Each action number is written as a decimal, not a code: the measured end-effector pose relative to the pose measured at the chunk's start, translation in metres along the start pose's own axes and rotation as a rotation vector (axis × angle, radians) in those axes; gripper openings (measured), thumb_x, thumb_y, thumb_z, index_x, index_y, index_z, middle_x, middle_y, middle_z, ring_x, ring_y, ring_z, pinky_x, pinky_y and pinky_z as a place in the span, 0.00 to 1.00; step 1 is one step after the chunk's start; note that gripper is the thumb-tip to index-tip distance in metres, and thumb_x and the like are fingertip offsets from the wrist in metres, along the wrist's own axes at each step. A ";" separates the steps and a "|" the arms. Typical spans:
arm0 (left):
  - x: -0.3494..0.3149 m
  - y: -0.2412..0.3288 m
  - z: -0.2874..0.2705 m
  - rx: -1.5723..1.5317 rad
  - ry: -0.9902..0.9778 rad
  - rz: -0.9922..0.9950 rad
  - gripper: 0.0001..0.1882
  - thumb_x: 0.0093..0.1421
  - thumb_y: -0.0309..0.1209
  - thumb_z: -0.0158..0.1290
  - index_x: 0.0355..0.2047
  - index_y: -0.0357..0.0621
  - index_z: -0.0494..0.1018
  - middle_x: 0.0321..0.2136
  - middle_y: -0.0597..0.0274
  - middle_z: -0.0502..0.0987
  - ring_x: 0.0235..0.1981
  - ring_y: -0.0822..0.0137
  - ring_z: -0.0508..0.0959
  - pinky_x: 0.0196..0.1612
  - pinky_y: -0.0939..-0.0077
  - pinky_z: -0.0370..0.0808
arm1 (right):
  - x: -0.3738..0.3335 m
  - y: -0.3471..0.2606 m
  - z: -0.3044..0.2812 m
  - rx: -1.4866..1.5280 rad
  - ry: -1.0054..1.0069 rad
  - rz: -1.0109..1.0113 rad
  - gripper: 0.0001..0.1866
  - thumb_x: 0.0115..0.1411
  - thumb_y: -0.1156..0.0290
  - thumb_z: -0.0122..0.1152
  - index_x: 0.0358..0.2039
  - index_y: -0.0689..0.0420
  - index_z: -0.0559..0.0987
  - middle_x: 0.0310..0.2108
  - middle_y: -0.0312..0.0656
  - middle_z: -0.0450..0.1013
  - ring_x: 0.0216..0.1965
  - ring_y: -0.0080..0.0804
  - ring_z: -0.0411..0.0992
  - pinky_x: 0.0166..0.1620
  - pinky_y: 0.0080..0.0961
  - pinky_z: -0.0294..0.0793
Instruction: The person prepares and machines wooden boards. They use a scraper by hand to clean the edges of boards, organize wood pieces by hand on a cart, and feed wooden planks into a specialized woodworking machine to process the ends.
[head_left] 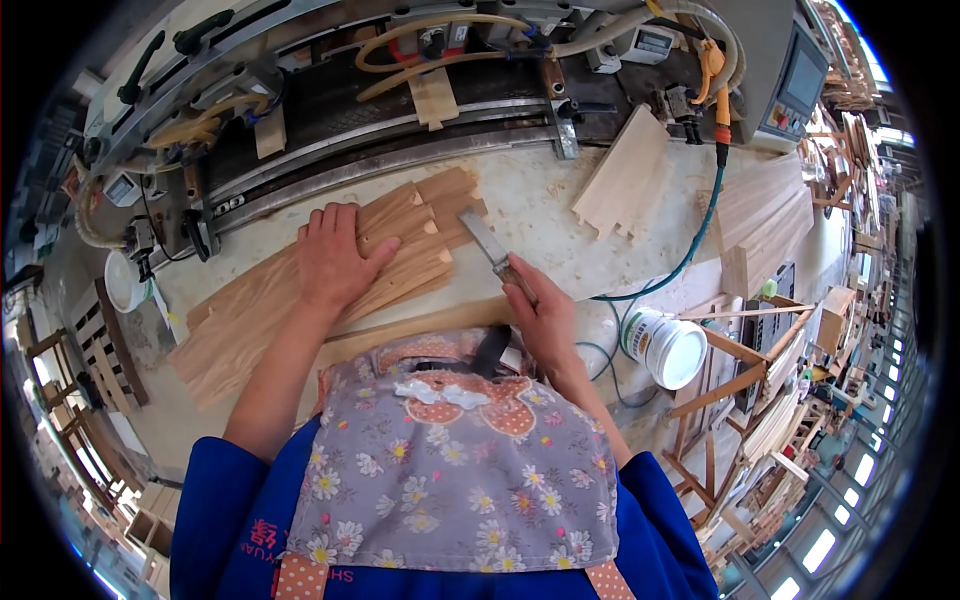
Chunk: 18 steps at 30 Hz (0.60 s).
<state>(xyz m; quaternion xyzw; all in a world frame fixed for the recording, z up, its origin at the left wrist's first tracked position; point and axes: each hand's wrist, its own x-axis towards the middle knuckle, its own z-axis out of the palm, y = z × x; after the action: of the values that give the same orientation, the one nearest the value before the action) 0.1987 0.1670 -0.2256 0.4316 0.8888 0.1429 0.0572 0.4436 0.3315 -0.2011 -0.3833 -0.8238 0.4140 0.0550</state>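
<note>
Nearest is a grey apron of flower-printed cloth (pixel 455 510). The right grip (pixel 545 322) is closed around a flat grey metal blade tool (pixel 485 241); the fingers hide most of its handle. The left grip (pixel 338 258) lies spread on overlapping brown grained wooden boards with notched ends (pixel 245 295), which rest on the pale, stained bench (pixel 540 200). Farther, the dark metal machine with bent hoses (pixel 375 137) is cut off above.
</note>
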 end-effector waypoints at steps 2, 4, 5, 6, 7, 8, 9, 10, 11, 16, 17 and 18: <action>-0.002 0.000 0.002 0.001 0.017 -0.010 0.32 0.51 0.54 0.59 0.44 0.40 0.69 0.40 0.54 0.72 0.43 0.54 0.70 0.45 0.59 0.66 | -0.008 0.013 -0.014 0.052 -0.033 -0.016 0.20 0.60 0.71 0.62 0.54 0.53 0.77 0.47 0.46 0.77 0.45 0.37 0.78 0.46 0.25 0.75; -0.002 0.000 0.003 0.012 0.039 0.004 0.31 0.51 0.54 0.59 0.43 0.41 0.69 0.39 0.55 0.72 0.42 0.55 0.70 0.45 0.59 0.66 | -0.013 0.021 -0.025 0.099 -0.063 -0.023 0.21 0.60 0.71 0.62 0.54 0.52 0.77 0.47 0.46 0.77 0.44 0.37 0.78 0.45 0.24 0.75; -0.002 0.000 0.004 0.009 0.039 -0.001 0.31 0.51 0.54 0.59 0.43 0.41 0.69 0.39 0.55 0.72 0.42 0.55 0.70 0.45 0.59 0.66 | -0.014 0.023 -0.028 0.047 -0.056 -0.031 0.21 0.60 0.71 0.62 0.54 0.52 0.77 0.46 0.45 0.78 0.43 0.37 0.78 0.44 0.24 0.75; -0.001 0.000 0.003 0.013 0.046 0.009 0.31 0.51 0.55 0.59 0.43 0.41 0.69 0.39 0.55 0.72 0.42 0.55 0.70 0.44 0.59 0.66 | -0.015 0.021 -0.030 -0.003 -0.042 -0.036 0.20 0.60 0.71 0.62 0.54 0.51 0.77 0.46 0.45 0.78 0.41 0.37 0.79 0.43 0.24 0.76; 0.000 0.000 0.002 0.017 0.054 0.019 0.31 0.51 0.55 0.59 0.43 0.41 0.69 0.39 0.55 0.72 0.42 0.55 0.70 0.44 0.60 0.66 | -0.012 0.016 -0.029 -0.004 -0.042 -0.033 0.20 0.60 0.71 0.62 0.54 0.51 0.77 0.46 0.45 0.78 0.41 0.37 0.79 0.43 0.24 0.76; -0.001 0.000 0.003 0.016 0.052 0.020 0.31 0.51 0.55 0.59 0.43 0.41 0.69 0.39 0.55 0.72 0.42 0.55 0.70 0.44 0.60 0.66 | -0.007 0.008 -0.026 -0.035 -0.034 -0.007 0.20 0.60 0.71 0.62 0.54 0.51 0.77 0.45 0.45 0.78 0.40 0.36 0.79 0.42 0.24 0.76; 0.000 0.000 0.003 0.016 0.049 0.017 0.31 0.51 0.55 0.59 0.43 0.41 0.69 0.39 0.55 0.72 0.42 0.55 0.70 0.44 0.60 0.66 | 0.000 0.002 -0.023 -0.063 -0.025 0.012 0.20 0.60 0.72 0.62 0.54 0.51 0.77 0.44 0.45 0.78 0.38 0.36 0.79 0.41 0.25 0.76; 0.000 -0.001 0.003 0.016 0.046 0.015 0.32 0.50 0.55 0.59 0.43 0.41 0.69 0.39 0.55 0.72 0.41 0.55 0.70 0.44 0.60 0.66 | 0.003 0.002 -0.021 -0.059 -0.024 0.009 0.20 0.60 0.72 0.62 0.54 0.51 0.77 0.44 0.45 0.78 0.38 0.36 0.79 0.41 0.25 0.76; 0.000 -0.001 0.002 0.019 0.048 0.014 0.32 0.50 0.55 0.59 0.43 0.41 0.69 0.39 0.55 0.72 0.41 0.55 0.70 0.44 0.60 0.66 | 0.006 0.003 -0.018 -0.046 -0.018 0.013 0.20 0.60 0.72 0.62 0.54 0.51 0.77 0.43 0.45 0.78 0.37 0.35 0.78 0.41 0.24 0.75; 0.000 -0.002 0.005 0.015 0.060 0.019 0.32 0.50 0.54 0.59 0.44 0.41 0.70 0.39 0.56 0.72 0.42 0.56 0.70 0.45 0.61 0.66 | 0.023 0.004 -0.023 0.016 -0.018 -0.029 0.19 0.61 0.70 0.62 0.54 0.51 0.77 0.41 0.45 0.79 0.34 0.32 0.77 0.41 0.23 0.74; -0.001 -0.002 0.005 0.015 0.058 0.017 0.32 0.50 0.54 0.59 0.44 0.41 0.70 0.39 0.56 0.72 0.42 0.56 0.70 0.45 0.61 0.66 | 0.026 0.002 -0.025 -0.004 -0.038 -0.001 0.19 0.61 0.70 0.62 0.54 0.52 0.77 0.40 0.45 0.79 0.33 0.31 0.76 0.41 0.23 0.74; -0.001 -0.002 0.005 0.005 0.048 0.008 0.32 0.50 0.54 0.59 0.44 0.41 0.70 0.39 0.56 0.72 0.42 0.56 0.70 0.45 0.61 0.66 | 0.028 -0.001 -0.026 -0.023 -0.056 0.024 0.19 0.61 0.70 0.61 0.54 0.52 0.77 0.39 0.46 0.79 0.33 0.30 0.76 0.41 0.23 0.73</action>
<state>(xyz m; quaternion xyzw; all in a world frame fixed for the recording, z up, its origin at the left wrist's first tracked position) 0.1992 0.1661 -0.2310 0.4316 0.8886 0.1515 0.0341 0.4343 0.3672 -0.1901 -0.3820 -0.8251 0.4157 0.0222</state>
